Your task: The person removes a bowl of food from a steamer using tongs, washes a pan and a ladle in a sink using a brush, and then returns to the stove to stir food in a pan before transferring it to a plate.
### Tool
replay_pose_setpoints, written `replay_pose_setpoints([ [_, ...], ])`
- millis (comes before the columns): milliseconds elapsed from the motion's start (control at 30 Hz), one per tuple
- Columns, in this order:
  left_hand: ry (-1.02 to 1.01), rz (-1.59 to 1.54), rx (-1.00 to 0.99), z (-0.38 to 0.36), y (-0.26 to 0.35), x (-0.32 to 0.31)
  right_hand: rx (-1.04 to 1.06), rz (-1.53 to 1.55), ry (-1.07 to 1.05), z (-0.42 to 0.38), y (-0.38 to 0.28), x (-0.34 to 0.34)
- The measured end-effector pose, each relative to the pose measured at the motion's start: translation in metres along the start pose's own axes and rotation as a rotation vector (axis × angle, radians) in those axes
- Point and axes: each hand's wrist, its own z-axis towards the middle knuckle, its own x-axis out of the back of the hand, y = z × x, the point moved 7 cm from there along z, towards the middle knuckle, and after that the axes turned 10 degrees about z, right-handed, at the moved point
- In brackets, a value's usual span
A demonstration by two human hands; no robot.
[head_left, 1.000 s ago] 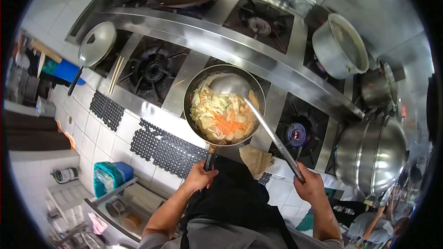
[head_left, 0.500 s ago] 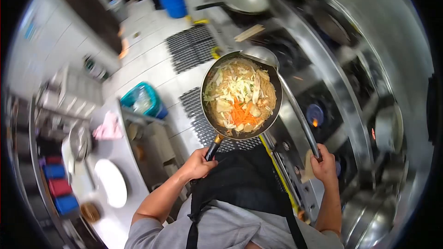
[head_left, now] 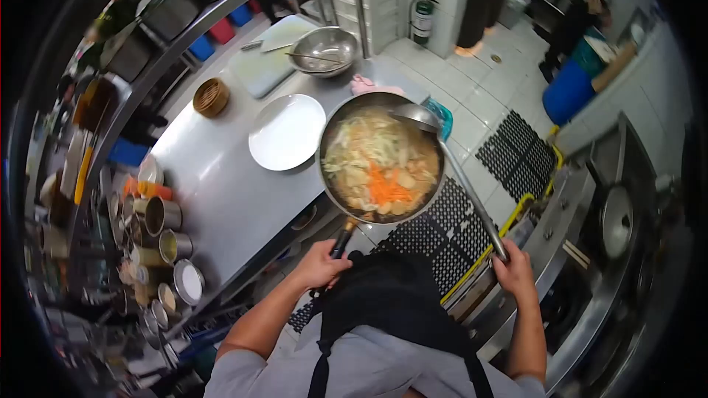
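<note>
Wrapped round the black handle of a deep frying pan (head_left: 338,197), my left hand (head_left: 321,265) holds it level in front of my apron. Inside lie noodles with shredded cabbage, pale chunks and a heap of carrot strips (head_left: 387,186). My right hand (head_left: 515,273) grips the end of a long metal ladle (head_left: 472,195), whose bowl rests over the pan's far right rim. Just left of the pan, a white oval plate (head_left: 286,133) lies on the steel counter (head_left: 214,206).
Behind the plate are a metal bowl (head_left: 324,51), a cutting board (head_left: 259,68) and a round brown container (head_left: 212,97). Several pots and tubs (head_left: 162,215) crowd the counter's left end. Stoves (head_left: 549,250) stand at right; black mats (head_left: 516,151) cover floor tiles. A person (head_left: 582,15) is at the back.
My view has swung left from the stoves to the steel counter, the pan and ladle turning with me. The white plate now sits close beside the pan. Both hands keep their grips.
</note>
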Motion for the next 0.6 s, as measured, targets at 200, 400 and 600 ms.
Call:
replay_pose_setpoints([
  [200, 0.348, -0.196, 0.021, -0.024, -0.021, 0.075, 0.249, 0.009, -0.34, 0.144, -0.075, -0.08],
  [400, 0.543, -0.096, 0.063, -0.039, -0.04, 0.176, 0.356, -0.03, -0.475, 0.21, -0.142, -0.181],
  [600, 0.578, -0.013, 0.087, -0.023, -0.054, 0.264, 0.075, 0.216, -0.681, 0.228, -0.171, -0.266],
])
